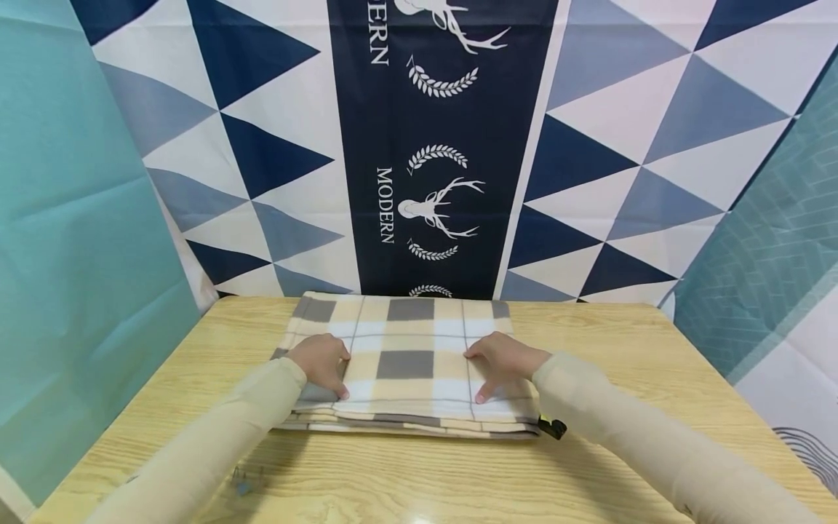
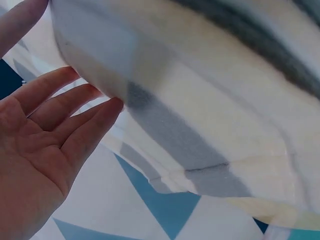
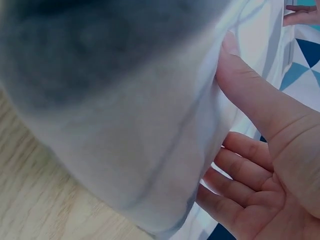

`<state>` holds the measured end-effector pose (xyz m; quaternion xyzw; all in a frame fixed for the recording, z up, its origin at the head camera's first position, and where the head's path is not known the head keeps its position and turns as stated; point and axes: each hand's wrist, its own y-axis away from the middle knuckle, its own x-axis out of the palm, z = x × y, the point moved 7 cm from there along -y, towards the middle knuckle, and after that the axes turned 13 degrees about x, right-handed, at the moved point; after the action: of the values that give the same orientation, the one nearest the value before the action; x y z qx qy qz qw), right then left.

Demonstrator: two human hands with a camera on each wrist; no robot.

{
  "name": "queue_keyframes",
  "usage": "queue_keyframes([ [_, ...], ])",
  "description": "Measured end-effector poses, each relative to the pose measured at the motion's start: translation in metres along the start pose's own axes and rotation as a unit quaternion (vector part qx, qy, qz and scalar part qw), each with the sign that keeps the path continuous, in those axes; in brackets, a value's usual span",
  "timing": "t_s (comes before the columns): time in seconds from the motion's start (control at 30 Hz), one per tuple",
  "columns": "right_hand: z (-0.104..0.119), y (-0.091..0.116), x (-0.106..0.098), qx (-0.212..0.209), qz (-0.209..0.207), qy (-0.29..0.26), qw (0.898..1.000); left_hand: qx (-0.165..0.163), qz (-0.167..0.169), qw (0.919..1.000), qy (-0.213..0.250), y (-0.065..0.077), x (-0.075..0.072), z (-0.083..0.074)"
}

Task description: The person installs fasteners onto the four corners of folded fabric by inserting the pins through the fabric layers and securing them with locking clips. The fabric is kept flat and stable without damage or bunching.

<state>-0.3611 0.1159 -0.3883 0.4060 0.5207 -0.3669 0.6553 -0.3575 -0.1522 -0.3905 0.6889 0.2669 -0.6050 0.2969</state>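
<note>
A folded plaid fleece blanket (image 1: 402, 364) in white, cream and grey lies in layers on the wooden table. My left hand (image 1: 322, 362) rests on its left part, thumb spread from the fingers. On the right part, my right hand (image 1: 503, 362) touches the top layer in a mirrored pose. The left wrist view shows nearly straight fingers (image 2: 75, 100) with their tips against the cloth. In the right wrist view, the thumb (image 3: 250, 90) presses the blanket while loosely bent fingers touch it below.
Bare wood of the table (image 1: 406, 480) shows in front of the blanket and at both sides. A small black item (image 1: 553, 428) pokes out by the blanket's front right corner. Behind the table hangs a patterned curtain (image 1: 445, 145); teal cloth (image 1: 85, 240) covers the left side.
</note>
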Motion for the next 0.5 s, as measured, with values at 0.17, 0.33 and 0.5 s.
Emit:
queue_keyframes([
  [0.17, -0.008, 0.005, 0.000, 0.004, 0.003, -0.002, 1.000, 0.005, 0.000, 1.0000, -0.009, -0.006, -0.001, -0.009],
  [0.33, -0.018, 0.011, 0.000, 0.028, 0.014, -0.018, 0.999, 0.017, 0.004, 0.9998, -0.011, -0.014, -0.004, -0.017],
  [0.5, -0.020, 0.015, 0.001, 0.024, 0.014, -0.025, 0.999, 0.010, 0.008, 0.9999, -0.011, -0.017, -0.002, -0.018],
])
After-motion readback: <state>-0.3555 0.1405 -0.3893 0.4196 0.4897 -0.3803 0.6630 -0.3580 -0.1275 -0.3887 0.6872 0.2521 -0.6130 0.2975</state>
